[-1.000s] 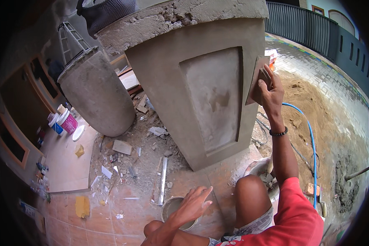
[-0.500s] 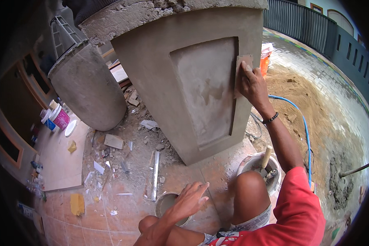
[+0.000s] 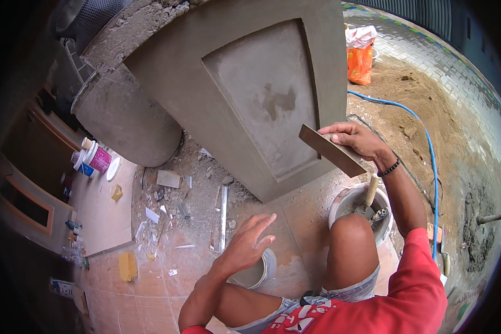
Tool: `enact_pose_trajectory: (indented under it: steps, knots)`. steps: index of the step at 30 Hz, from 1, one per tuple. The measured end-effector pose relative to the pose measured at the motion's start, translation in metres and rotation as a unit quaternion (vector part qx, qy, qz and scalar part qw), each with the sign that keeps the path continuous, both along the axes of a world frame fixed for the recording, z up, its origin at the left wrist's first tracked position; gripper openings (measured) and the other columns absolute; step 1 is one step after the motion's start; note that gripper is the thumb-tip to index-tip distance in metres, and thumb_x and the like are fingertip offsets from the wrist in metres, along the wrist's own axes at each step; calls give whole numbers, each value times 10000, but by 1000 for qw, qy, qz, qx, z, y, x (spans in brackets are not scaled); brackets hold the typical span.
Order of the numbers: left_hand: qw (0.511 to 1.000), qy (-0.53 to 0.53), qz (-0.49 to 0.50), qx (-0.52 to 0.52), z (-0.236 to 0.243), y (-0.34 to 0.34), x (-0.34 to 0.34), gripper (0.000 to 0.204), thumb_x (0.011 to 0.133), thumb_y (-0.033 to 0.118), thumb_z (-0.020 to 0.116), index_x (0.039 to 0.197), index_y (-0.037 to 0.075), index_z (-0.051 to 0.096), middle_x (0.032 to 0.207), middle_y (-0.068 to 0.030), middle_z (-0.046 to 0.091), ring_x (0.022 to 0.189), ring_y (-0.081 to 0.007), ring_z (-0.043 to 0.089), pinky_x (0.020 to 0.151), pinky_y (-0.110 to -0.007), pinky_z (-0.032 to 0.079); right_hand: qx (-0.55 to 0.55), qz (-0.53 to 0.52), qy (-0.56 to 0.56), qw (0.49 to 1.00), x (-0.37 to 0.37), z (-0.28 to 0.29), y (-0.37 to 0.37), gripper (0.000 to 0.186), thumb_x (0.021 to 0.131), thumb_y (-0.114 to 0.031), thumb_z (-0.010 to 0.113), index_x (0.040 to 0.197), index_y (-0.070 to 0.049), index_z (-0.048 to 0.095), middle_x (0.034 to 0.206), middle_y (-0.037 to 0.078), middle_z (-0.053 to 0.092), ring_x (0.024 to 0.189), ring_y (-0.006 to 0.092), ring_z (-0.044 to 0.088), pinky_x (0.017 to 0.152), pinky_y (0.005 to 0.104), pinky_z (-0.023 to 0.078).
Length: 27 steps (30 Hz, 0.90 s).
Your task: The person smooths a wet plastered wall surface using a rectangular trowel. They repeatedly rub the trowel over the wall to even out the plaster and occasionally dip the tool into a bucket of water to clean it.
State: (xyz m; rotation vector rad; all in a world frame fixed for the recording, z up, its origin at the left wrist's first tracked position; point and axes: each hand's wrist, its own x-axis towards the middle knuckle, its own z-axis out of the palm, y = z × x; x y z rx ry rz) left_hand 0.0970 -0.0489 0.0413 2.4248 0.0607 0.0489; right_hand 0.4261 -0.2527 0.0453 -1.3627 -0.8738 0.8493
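My right hand grips a flat brown plastering float, held off the wall near the lower right corner of the recessed panel in the grey plastered pillar. My left hand hovers with fingers spread above a small grey bowl on the tiled floor. A grey bucket with a wooden-handled tool in it stands beside my right knee.
A round grey column stands to the left, with rubble, tile scraps and a metal strip at its foot. Paint pots sit far left. A blue hose, sand and an orange bag lie to the right.
My right hand has dropped with the float from the panel's upper right edge to its lower right corner and come off the surface. My left hand has opened wider over the bowl.
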Motion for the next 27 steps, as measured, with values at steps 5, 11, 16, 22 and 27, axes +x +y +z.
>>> enact_pose_trajectory:
  steps: [5,11,16,22,27]
  knots:
    - [989,-94,117,12,33,24,-40,489,905,100,633,1367,-4,509,1308,-191,553,1207,-298,551,1032,-389,424,-200,267,-328,884,-89,4,83,384,954,-295,612,1231,-32,580,885,103,651,859,224,623,757,355,476]
    - [936,-204,272,-95,50,28,-108,459,901,41,608,1349,-11,526,1310,-174,550,1206,-264,552,1034,-369,432,-144,522,-420,728,-240,-60,190,279,780,-174,674,936,56,702,915,224,704,865,378,679,717,437,523]
    - [926,-170,320,-102,40,32,-162,464,888,18,610,1344,-16,530,1300,-169,557,1205,-264,555,1034,-367,433,-89,487,-574,652,-322,-160,247,248,713,-132,701,905,21,743,922,187,727,872,350,704,721,432,554]
    - [943,-108,298,-100,9,43,-175,466,861,-7,622,1322,-2,551,1264,-159,585,1167,-259,575,995,-370,454,-128,534,-586,596,-352,-184,260,253,751,-79,667,980,10,729,960,180,720,858,317,697,760,426,550]
    - [959,-114,254,-59,18,50,-156,454,867,-13,618,1316,-1,555,1240,-156,596,1147,-265,585,982,-369,464,-191,525,-218,801,-249,-148,262,237,893,-188,617,1057,-31,682,896,33,691,821,151,658,674,309,552]
